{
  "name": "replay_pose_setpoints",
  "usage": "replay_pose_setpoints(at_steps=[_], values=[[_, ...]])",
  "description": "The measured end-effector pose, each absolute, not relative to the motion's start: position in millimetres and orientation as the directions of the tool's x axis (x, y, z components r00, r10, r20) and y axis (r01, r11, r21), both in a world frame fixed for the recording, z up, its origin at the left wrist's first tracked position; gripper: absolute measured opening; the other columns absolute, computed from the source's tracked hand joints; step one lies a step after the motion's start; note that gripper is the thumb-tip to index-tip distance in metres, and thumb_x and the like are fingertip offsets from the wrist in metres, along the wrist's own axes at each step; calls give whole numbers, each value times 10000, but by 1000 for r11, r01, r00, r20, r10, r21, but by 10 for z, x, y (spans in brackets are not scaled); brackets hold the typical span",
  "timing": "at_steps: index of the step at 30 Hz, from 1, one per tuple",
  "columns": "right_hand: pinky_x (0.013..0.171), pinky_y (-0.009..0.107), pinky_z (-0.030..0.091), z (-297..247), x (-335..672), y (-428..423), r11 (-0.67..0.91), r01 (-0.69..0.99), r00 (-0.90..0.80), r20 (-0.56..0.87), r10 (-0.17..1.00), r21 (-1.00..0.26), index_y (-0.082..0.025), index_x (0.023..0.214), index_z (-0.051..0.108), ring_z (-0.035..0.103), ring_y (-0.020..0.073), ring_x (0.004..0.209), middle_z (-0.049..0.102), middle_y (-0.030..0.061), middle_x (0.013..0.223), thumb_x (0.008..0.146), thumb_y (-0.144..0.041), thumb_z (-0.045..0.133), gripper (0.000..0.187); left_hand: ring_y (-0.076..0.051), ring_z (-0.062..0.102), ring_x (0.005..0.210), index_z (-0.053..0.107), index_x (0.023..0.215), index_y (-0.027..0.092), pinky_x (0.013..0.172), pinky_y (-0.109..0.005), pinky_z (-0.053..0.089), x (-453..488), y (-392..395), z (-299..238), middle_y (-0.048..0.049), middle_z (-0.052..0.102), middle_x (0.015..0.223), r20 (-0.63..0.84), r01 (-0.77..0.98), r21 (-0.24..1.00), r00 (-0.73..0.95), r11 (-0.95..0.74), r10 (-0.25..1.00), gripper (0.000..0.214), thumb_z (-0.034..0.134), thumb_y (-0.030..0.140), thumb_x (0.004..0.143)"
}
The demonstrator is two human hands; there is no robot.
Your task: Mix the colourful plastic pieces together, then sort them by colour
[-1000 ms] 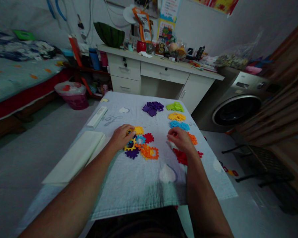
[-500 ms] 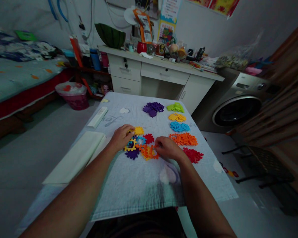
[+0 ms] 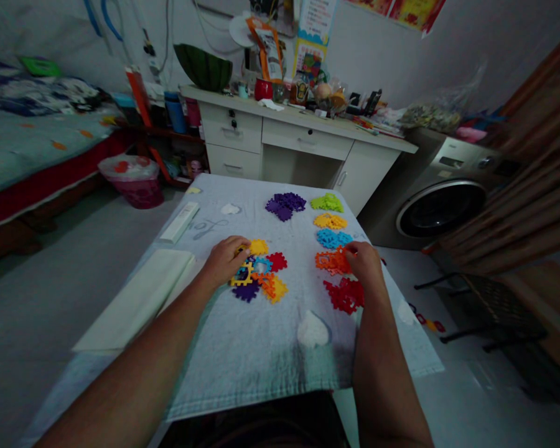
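My left hand (image 3: 224, 259) rests with curled fingers on a mixed heap of plastic puzzle pieces (image 3: 260, 277) in yellow, blue, red, orange and purple. My right hand (image 3: 364, 261) lies on the orange pile (image 3: 330, 261), fingers bent down onto it; whether it grips a piece is hidden. Sorted piles lie around it: red (image 3: 343, 294) just below, blue (image 3: 332, 238), yellow (image 3: 329, 221), green (image 3: 326, 202) and purple (image 3: 285, 204) farther back. All of it lies on a pale towel (image 3: 261, 348) over a small table.
A folded white cloth (image 3: 137, 298) and a long white box (image 3: 181, 221) lie at the table's left. Beyond stand a cluttered white desk (image 3: 298, 134), a washing machine (image 3: 441, 199) at right, a bed (image 3: 32, 149) and a pink bin (image 3: 133, 180) at left.
My right hand went from the mixed heap over to the orange pile on the right. The mixed heap now shows less orange. The left hand has stayed put.
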State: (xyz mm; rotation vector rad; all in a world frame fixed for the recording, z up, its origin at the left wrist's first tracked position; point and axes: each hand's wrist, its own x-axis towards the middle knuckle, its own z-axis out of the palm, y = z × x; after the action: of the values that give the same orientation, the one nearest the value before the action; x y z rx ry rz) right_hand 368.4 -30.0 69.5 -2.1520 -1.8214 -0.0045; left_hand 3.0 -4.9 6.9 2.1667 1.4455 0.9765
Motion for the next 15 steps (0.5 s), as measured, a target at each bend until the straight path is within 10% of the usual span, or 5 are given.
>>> replay_pose_setpoints(at_steps=[7, 15], values=[[936, 387, 418, 697, 3572, -270, -196, 953, 259, 284, 923, -232, -167, 1092, 734, 609, 275, 1039, 696, 142, 1090, 857, -193, 541, 305, -244, 612, 1066, 655, 1010, 191, 983, -412, 462, 28, -51, 57, -84, 666, 1094, 367, 650, 630, 234, -425, 901, 319, 462, 409, 879], [854, 346, 395, 668, 2615, -519, 482, 794, -462, 147, 875, -371, -183, 850, 672, 541, 218, 918, 636, 70, 917, 857, -406, 652, 223, -237, 608, 1076, 655, 1019, 196, 991, -398, 458, 36, -50, 69, -79, 668, 1106, 358, 656, 630, 229, -415, 905, 317, 471, 409, 872]])
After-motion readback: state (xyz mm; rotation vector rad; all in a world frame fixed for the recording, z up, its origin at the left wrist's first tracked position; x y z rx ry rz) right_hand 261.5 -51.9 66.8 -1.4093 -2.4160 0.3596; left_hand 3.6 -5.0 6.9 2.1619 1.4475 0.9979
